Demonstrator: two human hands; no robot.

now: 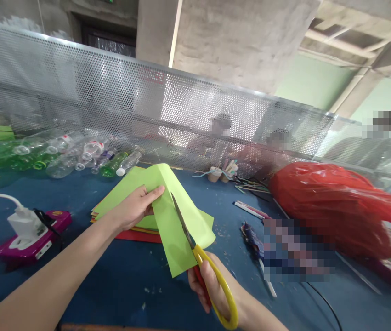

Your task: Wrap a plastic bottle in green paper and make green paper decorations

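A sheet of light green paper [188, 214] is pinched in my left hand [139, 206], thumb on top, and its near end hangs toward me. My right hand [212, 282] grips a pair of scissors [224, 294] with yellow and red handles. The dark blades point up and away, lying along the green sheet, with one blade in view over the paper. Below the sheet rests a stack of coloured paper [126, 184], green on top with yellow and red edges showing. My left fingertips are hidden behind the sheet.
Several plastic bottles [93, 149] lie at the back left. A purple power strip [40, 239] with a white plug sits at the left. A red plastic bag [329, 207] bulges at the right, near straws [250, 209]. Behind stands a perforated metal screen [112, 101].
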